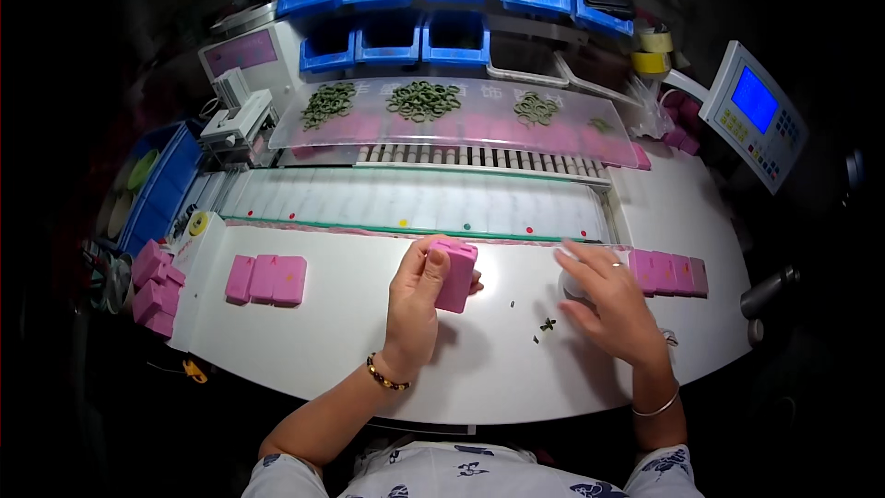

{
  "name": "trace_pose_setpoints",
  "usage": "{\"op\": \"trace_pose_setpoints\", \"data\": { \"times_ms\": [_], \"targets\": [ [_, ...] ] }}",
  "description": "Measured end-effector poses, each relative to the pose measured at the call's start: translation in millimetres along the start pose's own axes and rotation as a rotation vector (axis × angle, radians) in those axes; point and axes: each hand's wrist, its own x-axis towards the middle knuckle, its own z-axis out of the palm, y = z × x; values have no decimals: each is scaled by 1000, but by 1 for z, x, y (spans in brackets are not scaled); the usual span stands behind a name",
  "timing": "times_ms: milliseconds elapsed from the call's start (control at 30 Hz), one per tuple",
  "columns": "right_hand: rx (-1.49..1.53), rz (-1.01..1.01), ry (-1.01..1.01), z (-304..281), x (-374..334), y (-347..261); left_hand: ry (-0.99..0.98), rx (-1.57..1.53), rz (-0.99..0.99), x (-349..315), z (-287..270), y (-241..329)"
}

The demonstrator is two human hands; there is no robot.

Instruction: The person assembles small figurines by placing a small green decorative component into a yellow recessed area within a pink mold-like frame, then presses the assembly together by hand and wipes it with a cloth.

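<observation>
Pink block (455, 274) is being gripped upright in the closed left hand (417, 300) above the white worktable (350, 332), seemingly for inspection, while the right hand (613, 300) is resting open, fingers spread, beside a row of pink blocks (668, 273).

**White bench: surface contents**

The white bench (350, 350) carries three pink blocks (266, 278) at left and a row of pink blocks (668, 273) at right. Small dark bits (544, 327) lie near centre-right. Coloured dots mark the far edge.
</observation>
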Motion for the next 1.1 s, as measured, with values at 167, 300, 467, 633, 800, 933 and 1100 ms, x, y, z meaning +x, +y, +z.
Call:
{"op": "trace_pose_setpoints", "data": {
  "times_ms": [167,300,467,633,800,933,1100],
  "targets": [
    [716,130,40,25,29,-32,-63,171,189,-12,9,-7],
    [824,61,163,42,42,-45,-188,25,165,-18,3,-5],
    [866,-56,135,42,41,-32,-360,15,-111,-10,-21,16],
    [1414,-51,-114,41,44,-25,-680,-167,-393,3,-46,33],
    [1146,308,169,56,49,-15,-338,245,-316,40,-40,31],
    [1118,407,231,67,42,-6,140,932,170,94,-100,4],
    [1097,423,235,70,41,-7,353,1373,352,125,-142,-2]
  ]
}}
